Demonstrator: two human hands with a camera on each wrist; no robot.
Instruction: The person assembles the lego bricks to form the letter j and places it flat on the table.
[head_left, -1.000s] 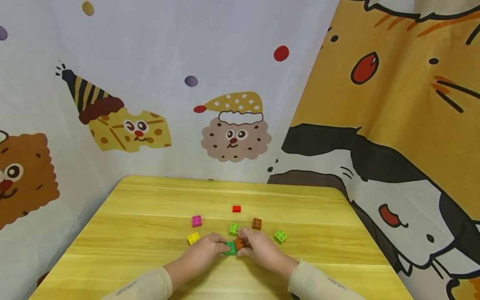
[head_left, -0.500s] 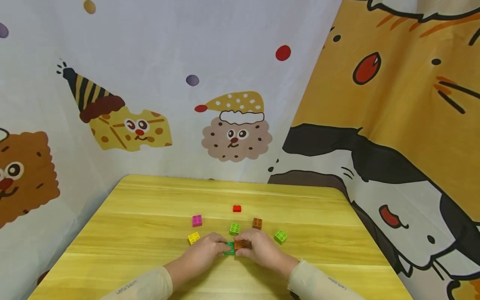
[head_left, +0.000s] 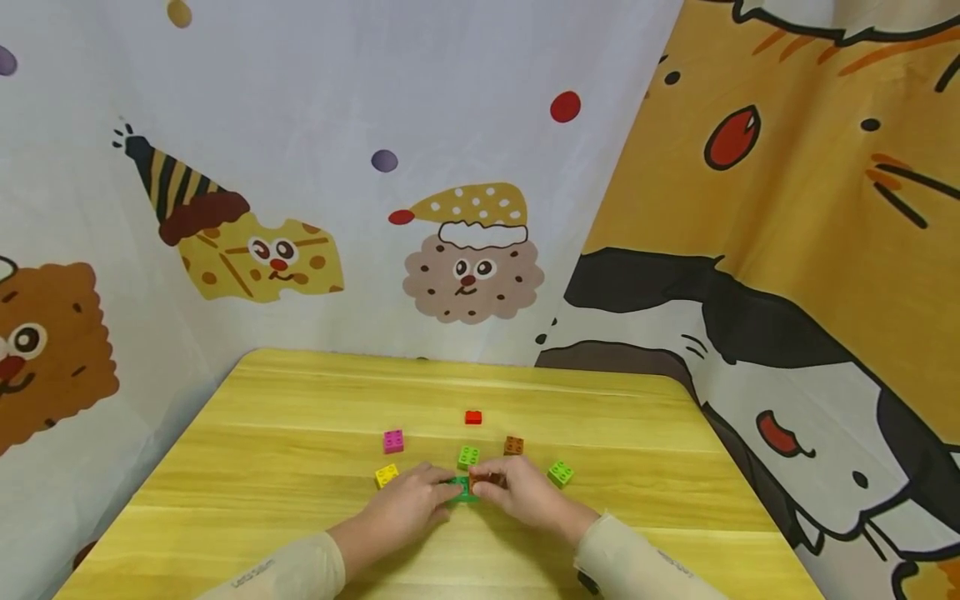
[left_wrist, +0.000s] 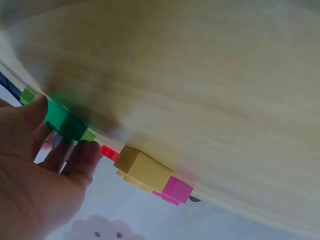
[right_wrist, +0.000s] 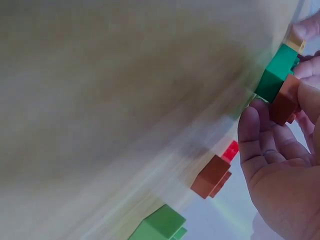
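A green toy building brick (head_left: 461, 492) lies in front of the person, between the hands. The left hand (head_left: 405, 502) holds its left part between thumb and fingers. The right hand (head_left: 527, 496) pinches a brown brick (right_wrist: 285, 104) at the right end of the green one. In the right wrist view the brown brick touches the green brick's studded side and sticks out past its end. Fingers mostly cover the brown brick in the head view, and whether its studs are fully pressed in I cannot tell.
Around the hands on the wooden table (head_left: 300, 400) lie a yellow brick (head_left: 387, 476), a magenta brick (head_left: 393, 442), a red brick (head_left: 473, 417), a second brown brick (head_left: 513, 446) and two lime bricks, one central (head_left: 468, 457) and one right (head_left: 560, 474). Printed cloth hangs behind.
The brown brick has gone from tilted to more level against the green brick. Both bricks have shifted slightly away from the person, and the right hand's fingers now cover more of the brown one.
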